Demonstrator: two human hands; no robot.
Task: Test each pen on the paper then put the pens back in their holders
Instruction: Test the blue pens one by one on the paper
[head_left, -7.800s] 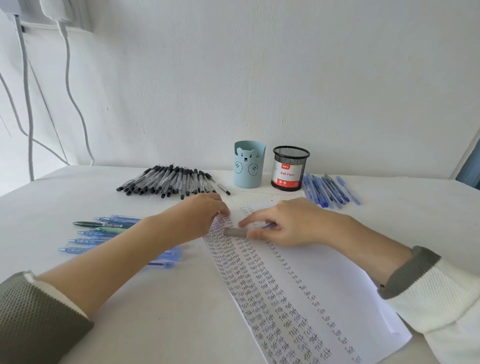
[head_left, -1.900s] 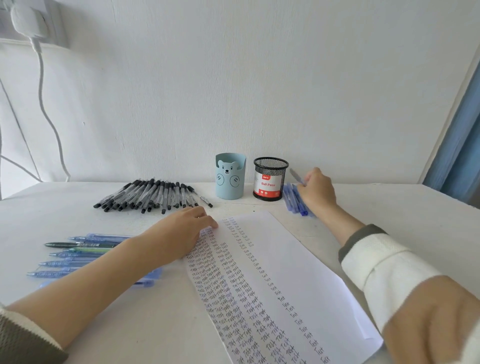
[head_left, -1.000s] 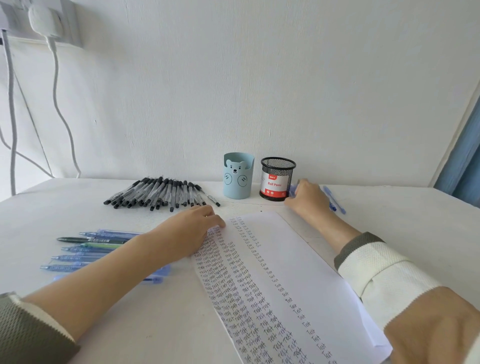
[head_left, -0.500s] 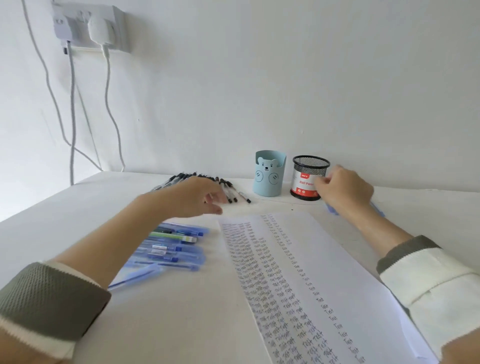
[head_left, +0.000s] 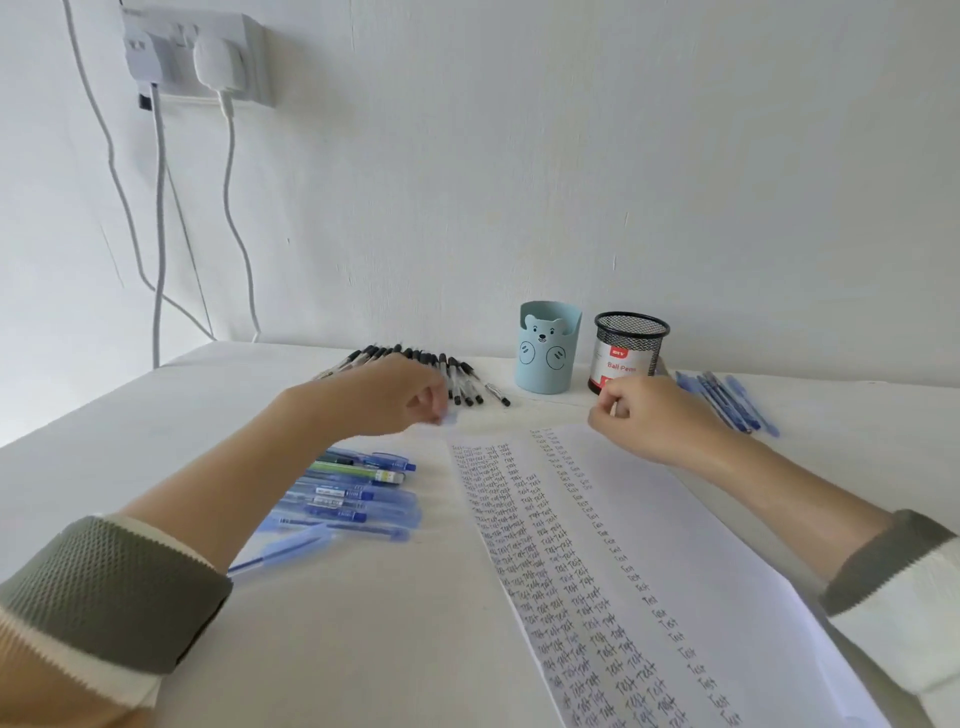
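The right hand (head_left: 654, 421) is being held curled at the far end of the white handwritten-over paper sheet (head_left: 675, 519); whether a pen is being pinched cannot be told. The left hand (head_left: 384, 397), loosely curled and empty, is being hovered over the black-capped clear plastic pens (head_left: 460, 379) by the far edge of the white table (head_left: 363, 649). These are being judged light, stiff, slippery: best pinched mid-barrel. A second ago the left hand was pressing the paper.

White table (head_left: 363, 649) carries paper (head_left: 649, 545), pens (head_left: 462, 382), bear holder (head_left: 546, 351), mesh holder (head_left: 629, 345).
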